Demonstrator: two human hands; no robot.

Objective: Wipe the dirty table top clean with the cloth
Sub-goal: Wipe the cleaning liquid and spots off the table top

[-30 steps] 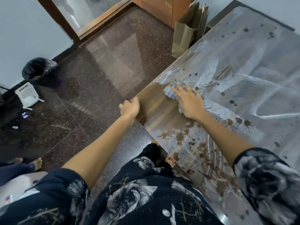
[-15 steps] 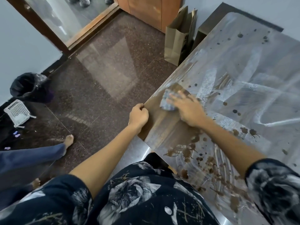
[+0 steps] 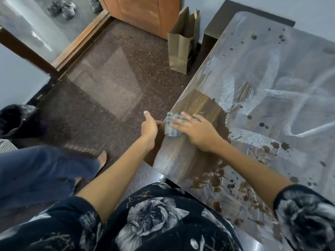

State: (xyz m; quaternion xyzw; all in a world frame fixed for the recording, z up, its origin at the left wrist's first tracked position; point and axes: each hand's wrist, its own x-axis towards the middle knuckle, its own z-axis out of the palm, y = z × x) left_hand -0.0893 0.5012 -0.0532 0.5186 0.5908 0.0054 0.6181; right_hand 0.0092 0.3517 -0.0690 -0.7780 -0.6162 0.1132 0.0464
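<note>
1. Room: dark speckled stone floor (image 3: 112,84), pale walls, a wooden door frame at upper left and a wooden cabinet (image 3: 143,13) at the top.
2. Counter (image 3: 272,73): one, its long axis running from lower right to upper left in the view, with the near corner pointing toward the person's waist. A whitish smeared film covers most of the top; brown splatters (image 3: 241,192) lie along the near edge and dark spots dot the far part. One bare wood-grain patch (image 3: 199,105) shows at the left edge.
3. Cloth (image 3: 171,126): one, checked, bunched flat on the counter at its left edge, inside the bare patch. Its long axis runs roughly along that edge.
4. Right hand (image 3: 197,132): palm down on the cloth, fingers (image 3: 178,122) straight and spread wide, pointing toward the left edge. It presses the cloth; it does not pinch it.
5. Left hand (image 3: 149,125): at the counter's left edge, just beside the cloth, fingers curled round the edge.
6. Paper bags (image 3: 181,44): two, upright on the floor against the counter's far left side.
7. Other items: one black bag (image 3: 18,120) at far left; a second person's blue trouser leg (image 3: 45,169) and bare foot (image 3: 103,158) on the floor.
</note>
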